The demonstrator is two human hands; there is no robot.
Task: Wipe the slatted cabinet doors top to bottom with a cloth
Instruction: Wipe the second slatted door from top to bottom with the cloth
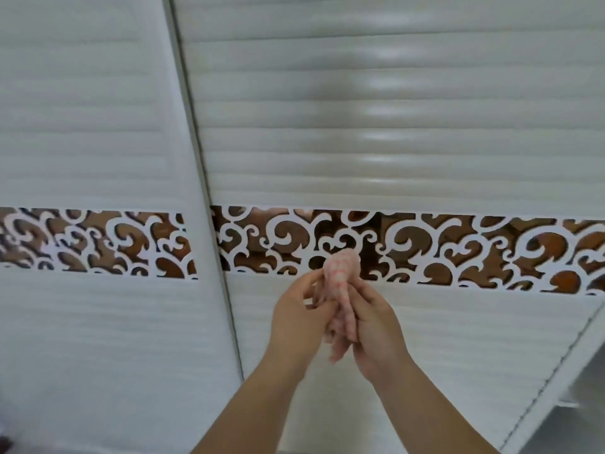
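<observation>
Both hands meet in front of the right door [409,126], holding a pink cloth [342,290] between them. The left hand [296,319] pinches the cloth's left side with thumb and curled fingers, just under the bunched top. The right hand [376,329] grips the twisted lower part, its fingers wrapped along the cloth's right side. The cloth stands roughly upright as a narrow roll: its rounded top rises above both hands and overlaps the lower edge of the scrollwork band [458,250], while its tail hangs down between the palms. Whether the cloth touches the door cannot be told.

The band, white curls over brown, runs across both doors at the same height. Above and below it the doors are white horizontal slats; those on the right door above the band are glossy with light streaks. The left door [91,126] lies beside the right one, split from it by a dark vertical seam [203,178].
</observation>
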